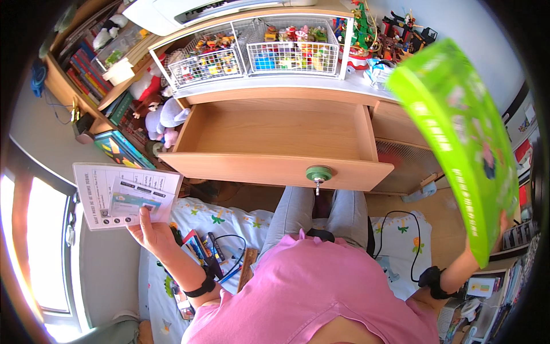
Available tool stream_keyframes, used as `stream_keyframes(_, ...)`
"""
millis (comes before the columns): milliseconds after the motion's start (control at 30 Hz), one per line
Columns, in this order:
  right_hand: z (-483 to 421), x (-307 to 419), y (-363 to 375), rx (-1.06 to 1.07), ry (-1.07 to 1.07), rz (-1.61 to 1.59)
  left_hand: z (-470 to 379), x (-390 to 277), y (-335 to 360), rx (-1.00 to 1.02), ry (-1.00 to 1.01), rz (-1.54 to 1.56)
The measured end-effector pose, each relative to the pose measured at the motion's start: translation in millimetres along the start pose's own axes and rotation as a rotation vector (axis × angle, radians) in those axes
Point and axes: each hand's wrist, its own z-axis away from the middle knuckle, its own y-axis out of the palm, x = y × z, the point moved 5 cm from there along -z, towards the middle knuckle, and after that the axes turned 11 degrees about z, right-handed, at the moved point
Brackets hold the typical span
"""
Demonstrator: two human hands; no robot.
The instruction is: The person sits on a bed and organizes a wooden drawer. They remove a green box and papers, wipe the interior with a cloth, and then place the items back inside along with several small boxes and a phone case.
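My left hand (150, 230) pinches a stack of printed papers and cards (129, 195) between thumb and fingers, out at the left. Far to the right, my right hand (502, 230) grips the lower end of a large, bright green printed box or book (468, 142), raised and slightly blurred; most of that hand's fingers are hidden by it. Before my knees a wooden drawer (275, 170) stands pulled out, its inside bare. A green round knob (319, 173) sits on its front.
Wire baskets of small toys (294, 56) stand above the drawer, beside a toy Christmas tree (363, 32). Plush toys (165, 116) and a bookshelf (86, 73) are at the left. Books and a black cable (245, 245) lie on the patterned bedding (161, 275). Another person's leg (111, 331) shows at lower left.
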Motion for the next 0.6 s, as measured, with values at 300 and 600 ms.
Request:
stream_keyframes(300, 75, 78, 265, 0.685, 0.859, -0.7, 25, -38, -62, -0.107, 0.107, -0.062)
stream_keyframes(600, 115, 99, 371, 0.95, 1.121, -0.542, 14, -19, -92, -0.204, 0.119, -0.086)
